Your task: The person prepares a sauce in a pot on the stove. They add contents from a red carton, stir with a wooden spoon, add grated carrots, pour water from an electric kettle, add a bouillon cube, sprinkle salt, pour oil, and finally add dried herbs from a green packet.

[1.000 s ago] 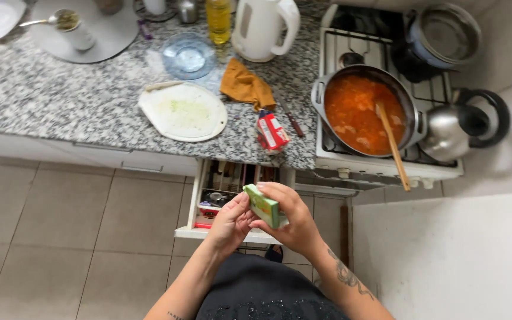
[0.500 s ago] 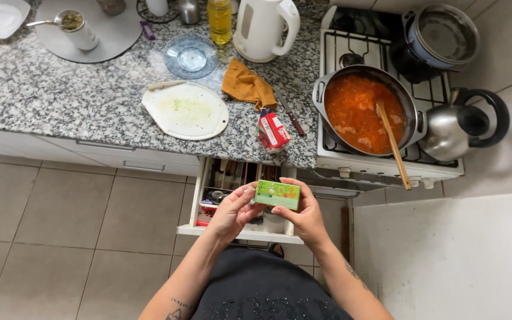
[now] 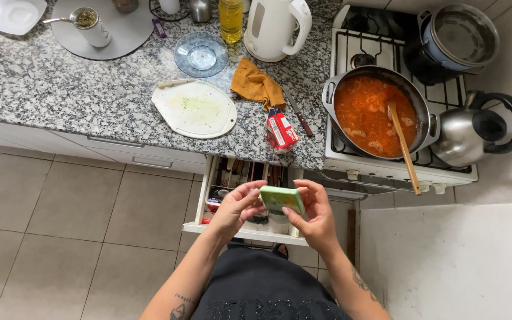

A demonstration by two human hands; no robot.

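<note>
Both hands, left (image 3: 236, 207) and right (image 3: 313, 211), pinched the small green box (image 3: 281, 198) above the open drawer (image 3: 250, 195); a loosened grip could have dropped it among the utensils.

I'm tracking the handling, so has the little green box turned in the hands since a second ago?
Yes. The green box has turned from tilted to level and wide, staying over the open drawer.

A single head-worn camera looks steeply down from close above, facing the far counter (image 3: 60, 101) and the stove (image 3: 398, 154) at right.
</note>
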